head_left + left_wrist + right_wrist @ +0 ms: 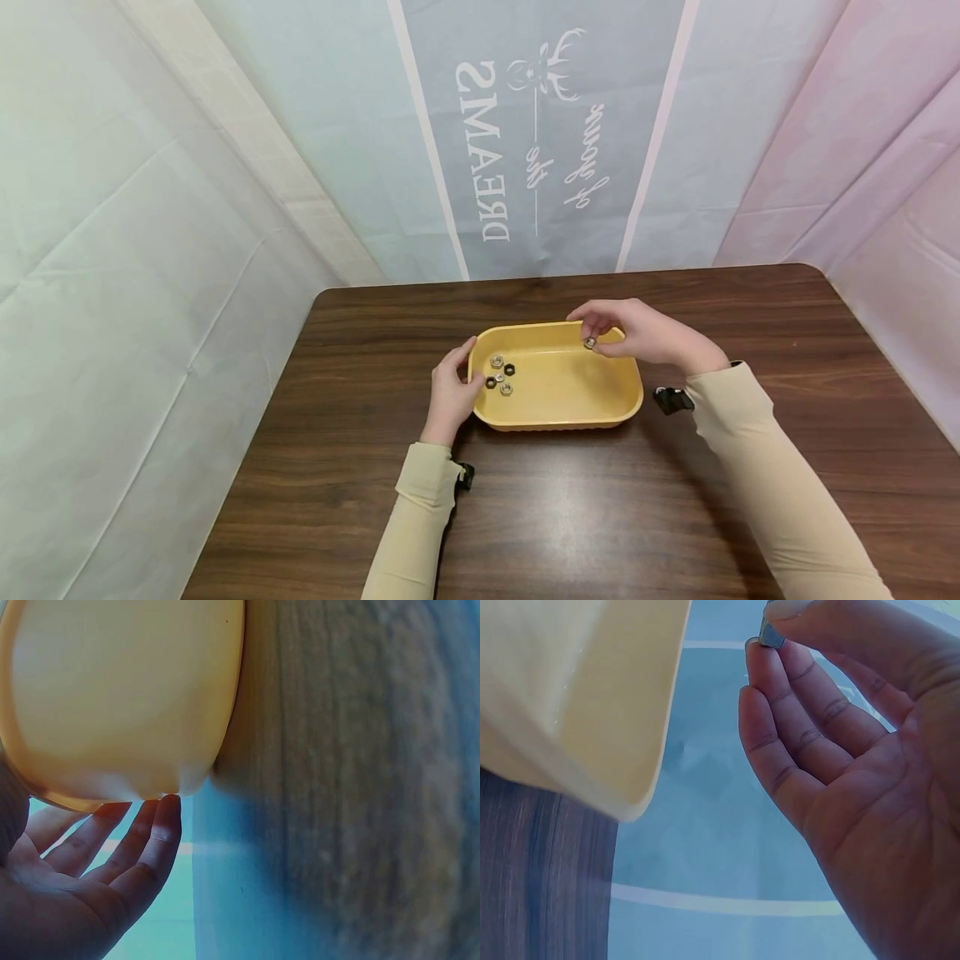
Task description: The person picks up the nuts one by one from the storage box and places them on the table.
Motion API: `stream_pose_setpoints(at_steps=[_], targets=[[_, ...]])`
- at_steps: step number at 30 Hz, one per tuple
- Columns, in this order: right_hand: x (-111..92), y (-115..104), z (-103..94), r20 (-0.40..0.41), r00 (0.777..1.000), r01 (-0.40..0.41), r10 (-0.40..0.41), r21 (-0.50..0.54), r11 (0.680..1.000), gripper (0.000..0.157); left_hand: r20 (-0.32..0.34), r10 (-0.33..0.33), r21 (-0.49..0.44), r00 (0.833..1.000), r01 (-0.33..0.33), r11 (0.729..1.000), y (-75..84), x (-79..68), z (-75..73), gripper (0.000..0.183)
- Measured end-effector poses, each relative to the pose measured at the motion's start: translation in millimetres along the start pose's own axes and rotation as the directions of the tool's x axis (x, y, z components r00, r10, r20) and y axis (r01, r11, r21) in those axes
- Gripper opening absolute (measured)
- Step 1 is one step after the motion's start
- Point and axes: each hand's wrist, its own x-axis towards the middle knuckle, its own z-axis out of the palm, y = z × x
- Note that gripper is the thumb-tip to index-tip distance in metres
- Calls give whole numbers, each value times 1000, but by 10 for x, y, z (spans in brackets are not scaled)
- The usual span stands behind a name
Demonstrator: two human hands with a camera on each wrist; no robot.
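A yellow plastic tray holds several hex nuts at its left end: silver ones such as the nut and black ones such as the nut. My left hand grips the tray's left end, thumb over the rim. In the left wrist view its fingers touch the outer wall. Over the tray's right end, my right hand pinches a silver nut between thumb and fingertips. That nut also shows in the right wrist view, partly covered by the thumb.
The tray stands on a dark wood-grain table. A printed cloth hangs behind the table's far edge, with pale cloth at the left side. Each wrist wears a small black device.
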Motion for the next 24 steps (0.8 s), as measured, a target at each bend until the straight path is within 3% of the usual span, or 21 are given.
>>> stream_pose_setpoints(at_steps=[6,16,24], targets=[[-98,55,2,-27,1000,13,-13,5,1000,47,1,-11,-9,1000,11,1000,-3,1,2,60],[-255,135,11,-50,998,-31,32,18,999,47,0,-2,-19,1000,2,1000,0,-2,2,59],[-358,192,-17,-87,996,-5,7,29,1000,52,4,-9,-9,1000,9,1000,19,-8,-1,59]])
